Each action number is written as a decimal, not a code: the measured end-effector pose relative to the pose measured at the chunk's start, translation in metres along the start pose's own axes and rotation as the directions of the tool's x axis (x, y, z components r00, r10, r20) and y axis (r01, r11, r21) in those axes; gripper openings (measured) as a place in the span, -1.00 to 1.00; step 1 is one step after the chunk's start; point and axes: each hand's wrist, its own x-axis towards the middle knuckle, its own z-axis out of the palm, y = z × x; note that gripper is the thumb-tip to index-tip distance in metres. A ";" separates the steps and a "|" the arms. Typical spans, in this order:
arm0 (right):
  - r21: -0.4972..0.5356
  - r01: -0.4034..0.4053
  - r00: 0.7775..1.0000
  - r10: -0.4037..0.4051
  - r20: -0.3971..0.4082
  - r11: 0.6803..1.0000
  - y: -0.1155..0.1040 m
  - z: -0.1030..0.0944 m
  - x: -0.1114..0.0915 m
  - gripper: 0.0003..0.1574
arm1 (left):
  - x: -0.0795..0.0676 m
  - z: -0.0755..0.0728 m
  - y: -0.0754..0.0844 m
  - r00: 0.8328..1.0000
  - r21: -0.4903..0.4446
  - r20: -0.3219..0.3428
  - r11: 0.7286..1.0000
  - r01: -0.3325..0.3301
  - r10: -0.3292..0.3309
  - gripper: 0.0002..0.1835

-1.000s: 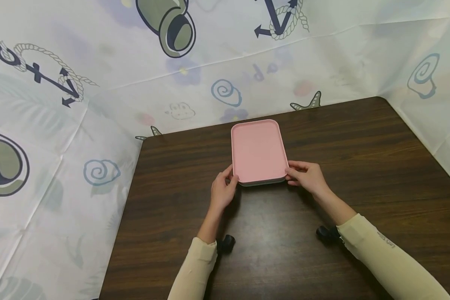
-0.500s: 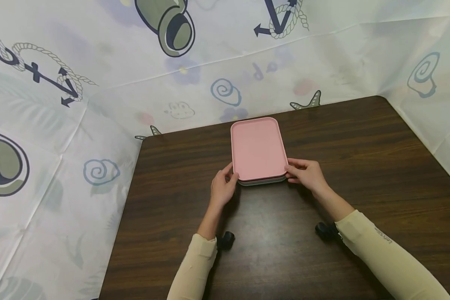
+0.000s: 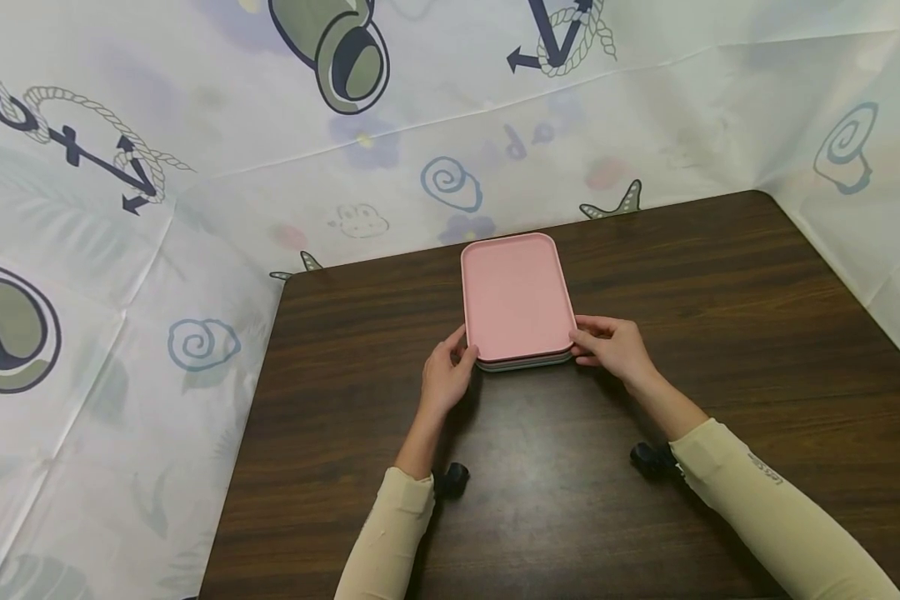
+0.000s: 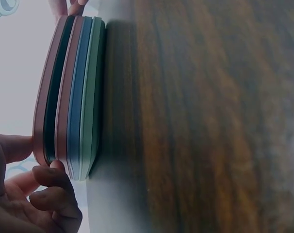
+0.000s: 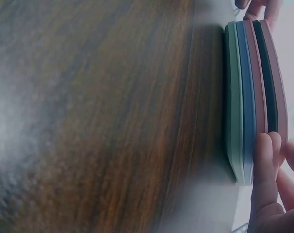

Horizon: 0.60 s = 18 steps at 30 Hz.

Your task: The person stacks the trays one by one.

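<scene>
A pink rectangular tray (image 3: 517, 296) with rounded corners tops a stack near the table's far edge. My left hand (image 3: 444, 379) pinches its near left corner, thumb at the rim and fingers curled lower. At the near right corner, my right hand (image 3: 615, 350) pinches the same tray. Side-on in the left wrist view, a dark band (image 4: 55, 97) lies under the top tray; whether it is a gap or another tray, I cannot tell. Below come a second pink tray (image 4: 62, 111), a blue tray (image 4: 77, 97) and a green layer (image 4: 92, 97) nearest the table.
The dark wood-grain table (image 3: 720, 333) extends to both sides of the stack and toward me. A white printed cloth (image 3: 232, 208) hangs behind it and along its sides. Black devices (image 3: 453, 481) sit at both wrists.
The top pink tray has shifted slightly up in the head view, with both hands along. More of the rims beneath shows at the near edge. Little differs over the last half second.
</scene>
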 end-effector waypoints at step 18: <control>-0.070 -0.015 0.997 0.019 0.069 0.997 0.000 -0.003 -0.012 -0.35 | -0.014 -0.009 -0.010 0.998 -0.020 0.048 0.999 -0.039 0.039 -0.60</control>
